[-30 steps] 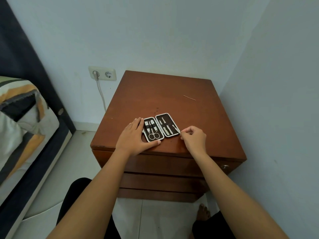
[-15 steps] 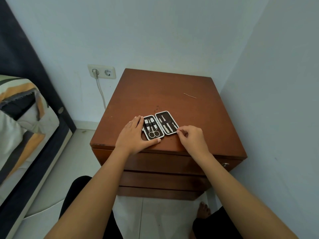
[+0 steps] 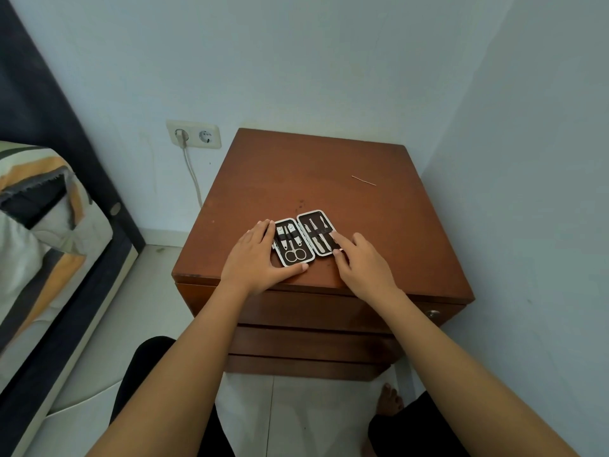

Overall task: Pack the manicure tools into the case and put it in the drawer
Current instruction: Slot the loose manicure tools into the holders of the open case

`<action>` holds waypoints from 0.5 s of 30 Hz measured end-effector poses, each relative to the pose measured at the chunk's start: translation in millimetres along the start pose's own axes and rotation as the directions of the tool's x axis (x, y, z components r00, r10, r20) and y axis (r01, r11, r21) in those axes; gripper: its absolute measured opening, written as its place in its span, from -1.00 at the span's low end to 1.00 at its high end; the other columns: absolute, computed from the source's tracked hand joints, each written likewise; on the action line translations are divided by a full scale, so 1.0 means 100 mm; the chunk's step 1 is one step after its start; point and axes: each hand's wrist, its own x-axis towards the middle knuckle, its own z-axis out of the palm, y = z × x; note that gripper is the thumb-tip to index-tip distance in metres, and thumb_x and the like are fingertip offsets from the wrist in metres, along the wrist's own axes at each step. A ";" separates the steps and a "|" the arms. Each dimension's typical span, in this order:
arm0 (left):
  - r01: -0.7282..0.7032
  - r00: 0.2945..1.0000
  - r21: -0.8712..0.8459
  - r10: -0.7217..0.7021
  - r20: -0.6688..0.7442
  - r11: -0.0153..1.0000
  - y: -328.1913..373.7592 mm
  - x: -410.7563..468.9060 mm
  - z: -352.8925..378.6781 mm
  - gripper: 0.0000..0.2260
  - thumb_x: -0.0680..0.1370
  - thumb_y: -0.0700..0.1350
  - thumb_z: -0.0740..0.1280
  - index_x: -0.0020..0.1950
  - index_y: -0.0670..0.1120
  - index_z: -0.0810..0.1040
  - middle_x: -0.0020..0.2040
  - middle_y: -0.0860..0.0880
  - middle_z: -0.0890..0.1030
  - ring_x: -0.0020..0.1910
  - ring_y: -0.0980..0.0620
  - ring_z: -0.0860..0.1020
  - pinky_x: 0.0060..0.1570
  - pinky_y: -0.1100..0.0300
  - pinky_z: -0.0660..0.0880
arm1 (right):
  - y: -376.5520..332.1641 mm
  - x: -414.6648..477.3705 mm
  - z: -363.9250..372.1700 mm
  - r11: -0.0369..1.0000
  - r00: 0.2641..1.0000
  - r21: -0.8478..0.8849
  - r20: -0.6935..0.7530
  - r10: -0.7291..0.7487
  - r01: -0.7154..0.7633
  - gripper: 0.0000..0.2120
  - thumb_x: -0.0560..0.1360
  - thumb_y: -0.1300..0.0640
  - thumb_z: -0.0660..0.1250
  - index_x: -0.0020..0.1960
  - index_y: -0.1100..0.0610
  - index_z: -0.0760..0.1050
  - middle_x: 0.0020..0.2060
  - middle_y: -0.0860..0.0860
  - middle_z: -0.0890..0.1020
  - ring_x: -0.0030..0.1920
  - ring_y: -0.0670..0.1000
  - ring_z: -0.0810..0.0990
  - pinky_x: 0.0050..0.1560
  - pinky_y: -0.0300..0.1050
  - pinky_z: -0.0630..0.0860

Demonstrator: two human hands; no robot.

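Observation:
A small manicure case lies open flat near the front of the brown wooden nightstand top. Its left half holds clippers and small scissors; its right half holds several slim metal tools under a strap. My left hand lies flat against the case's left edge, thumb along its front. My right hand rests at the right edge, fingertips on the right half of the case. The nightstand's closed drawers show below the top, with a small metal knob at the right.
A thin pin-like sliver lies alone on the top toward the back right. White walls close in behind and on the right. A wall socket with a plugged cable is at left, and a bed further left. My knees and a foot are below.
My right hand has moved left from beside the case until its fingertips rest on the case's right half. My left hand has stayed against the left edge.

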 end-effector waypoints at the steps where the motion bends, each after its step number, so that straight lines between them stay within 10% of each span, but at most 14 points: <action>1: 0.001 1.000 0.001 -0.001 0.003 1.000 0.00 0.00 0.00 0.02 0.28 0.52 0.08 0.54 -0.09 -0.04 0.56 -0.02 0.01 0.52 0.04 -0.02 0.46 0.11 -0.06 | 0.02 -0.03 0.01 1.000 0.999 0.022 -0.038 -0.009 0.010 -0.63 0.59 0.04 0.08 0.38 0.02 0.30 -0.09 -0.01 0.39 -0.09 -0.02 0.42 -0.25 -0.13 0.38; 9: -0.003 1.000 0.005 0.003 -0.001 1.000 -0.01 0.01 0.01 0.07 0.22 0.57 0.00 0.54 -0.08 -0.06 0.56 -0.01 0.00 0.52 0.05 -0.03 0.46 0.11 -0.06 | 0.22 0.14 -0.04 0.954 0.965 0.298 -0.244 0.092 -0.016 -0.78 0.55 0.18 0.17 0.14 0.16 0.50 -0.07 0.02 0.49 -0.12 0.00 0.48 -0.04 -0.09 0.45; 15: -0.006 1.000 -0.012 0.006 -0.028 1.000 -0.03 0.03 0.02 0.06 0.22 0.56 0.00 0.54 -0.06 -0.05 0.56 0.01 0.00 0.52 0.06 -0.03 0.46 0.11 -0.05 | 0.60 0.80 -0.03 0.979 0.972 -0.032 -0.136 0.194 -0.200 -0.62 0.54 0.09 0.14 0.33 0.16 0.36 0.31 0.15 0.41 0.34 0.15 0.31 0.31 0.08 0.28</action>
